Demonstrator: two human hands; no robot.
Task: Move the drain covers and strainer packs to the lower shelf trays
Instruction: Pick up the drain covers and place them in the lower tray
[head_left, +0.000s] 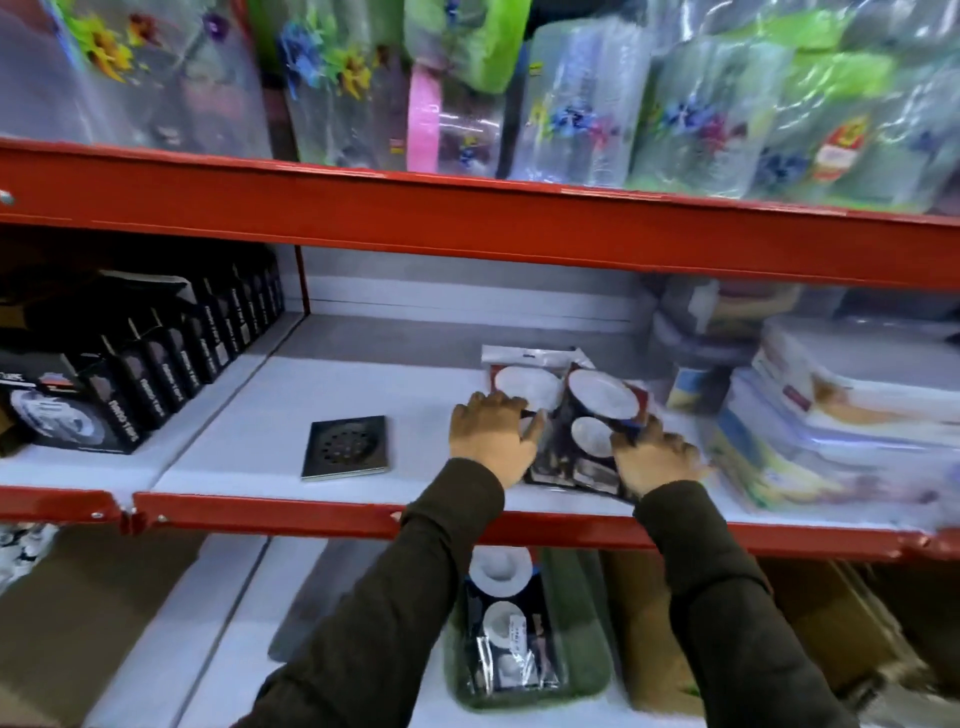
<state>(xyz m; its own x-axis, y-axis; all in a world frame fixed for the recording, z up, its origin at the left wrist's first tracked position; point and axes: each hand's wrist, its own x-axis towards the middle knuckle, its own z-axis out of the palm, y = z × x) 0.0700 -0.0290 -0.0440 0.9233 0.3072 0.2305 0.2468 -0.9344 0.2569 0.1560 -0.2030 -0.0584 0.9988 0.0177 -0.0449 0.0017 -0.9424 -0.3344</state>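
Observation:
On the middle white shelf (249, 447) lies a square metal drain cover (345, 447), flat and alone. To its right sit strainer packs (597, 415), dark cards with white round strainers, overlapping each other. My left hand (491, 441) grips the left edge of these packs and my right hand (652, 460) grips their right edge. Below, on the lower shelf, a green tray (587, 670) holds another strainer pack (511, 634), partly hidden by my left sleeve.
Black boxes (156, 358) line the middle shelf's left side. Stacked clear plastic containers (841, 415) crowd its right side. A red shelf beam (467, 223) runs overhead, with bagged flowered plasticware (597, 104) above. Brown cartons (831, 623) stand right of the green tray.

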